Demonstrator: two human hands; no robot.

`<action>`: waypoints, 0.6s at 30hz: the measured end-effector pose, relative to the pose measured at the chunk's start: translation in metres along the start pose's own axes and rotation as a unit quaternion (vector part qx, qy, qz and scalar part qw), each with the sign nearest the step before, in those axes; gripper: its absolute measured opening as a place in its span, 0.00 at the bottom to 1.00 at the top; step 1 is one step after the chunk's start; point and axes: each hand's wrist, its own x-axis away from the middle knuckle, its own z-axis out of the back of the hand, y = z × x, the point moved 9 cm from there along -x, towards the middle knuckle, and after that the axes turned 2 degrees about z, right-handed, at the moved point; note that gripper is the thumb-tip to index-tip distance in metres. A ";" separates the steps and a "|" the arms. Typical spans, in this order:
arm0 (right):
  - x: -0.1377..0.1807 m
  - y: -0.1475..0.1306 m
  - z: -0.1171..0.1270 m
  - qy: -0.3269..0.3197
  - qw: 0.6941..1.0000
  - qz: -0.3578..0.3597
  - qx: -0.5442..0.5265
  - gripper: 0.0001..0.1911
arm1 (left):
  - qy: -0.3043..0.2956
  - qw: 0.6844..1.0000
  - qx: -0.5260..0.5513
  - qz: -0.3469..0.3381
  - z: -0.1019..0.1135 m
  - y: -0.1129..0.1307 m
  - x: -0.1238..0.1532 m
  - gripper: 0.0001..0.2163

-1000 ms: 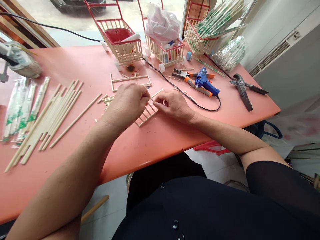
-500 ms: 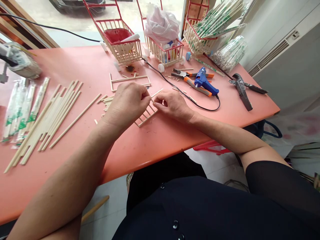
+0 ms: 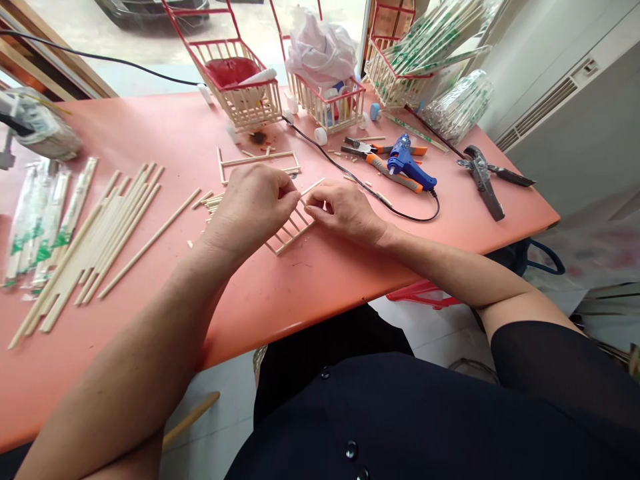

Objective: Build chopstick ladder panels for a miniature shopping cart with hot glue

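Note:
A small ladder-like panel of thin wooden sticks lies on the pink table between my hands. My left hand is curled over its upper left part, fingers pinched on a stick of the panel. My right hand rests at the panel's right end, fingers closed on its top stick. A loose thin stick pokes out just beyond my fingertips. A bare stick frame lies behind my left hand.
Loose chopsticks and wrapped ones lie at left. A blue glue gun with black cord, pliers and shears lie at right. Three stick carts stand along the back edge.
Almost nothing has moved. Both hands stay on the stick panel, with only slight finger shifts; the view has drifted a little.

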 end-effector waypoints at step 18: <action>-0.002 0.002 -0.001 0.000 1.000 0.008 0.005 0.08 | 0.027 1.000 -0.006 -0.011 -0.001 0.004 0.003 0.07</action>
